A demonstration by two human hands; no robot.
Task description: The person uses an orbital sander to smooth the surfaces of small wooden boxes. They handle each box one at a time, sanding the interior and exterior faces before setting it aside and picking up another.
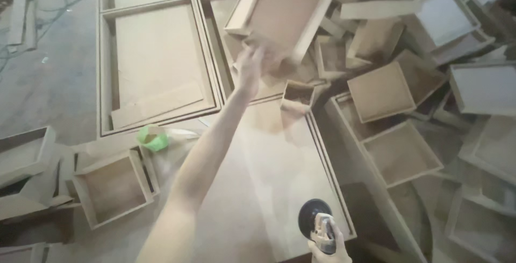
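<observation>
L hand (250, 64) is closed on the wooden tray (287, 10), lifted above the pile; looks light, stiff, best held by its rim. R hand (328, 247) is closed around the sander (317, 222) at the worktop's (269, 155) near edge.

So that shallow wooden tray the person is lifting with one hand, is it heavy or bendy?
Probably fairly light: the left hand alone holds the shallow wooden tray up by one corner. It looks stiff, since the flat panel and raised rim keep straight while tilted. Held that far off centre, it may tend to swing or twist in the grip.
</observation>
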